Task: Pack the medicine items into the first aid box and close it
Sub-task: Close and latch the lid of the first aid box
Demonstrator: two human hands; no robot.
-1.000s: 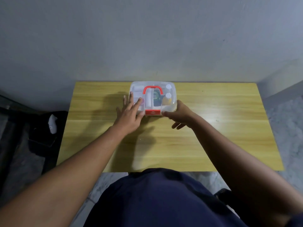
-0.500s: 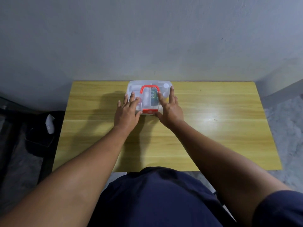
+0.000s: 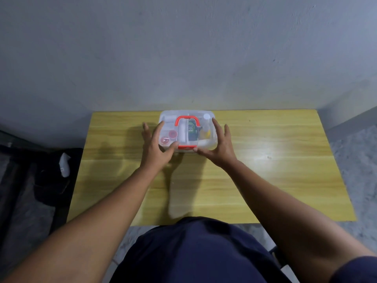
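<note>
A clear plastic first aid box with a red handle and a red front latch sits at the far middle of the wooden table, its lid down. Medicine items show through the lid: red-capped pots, a white roll, a dark packet, a small yellow bottle. My left hand lies at the box's left front corner, fingers spread, thumb by the latch. My right hand lies at the right front side, fingers spread, thumb tip touching the latch's right end.
A grey wall rises right behind the table. On the floor at the left lies a dark bag with a white object on it. A patterned grey floor shows at the right.
Both hands slid off the top of the lid toward the box's front corners, fingers now spread. The box has not moved on the table.
</note>
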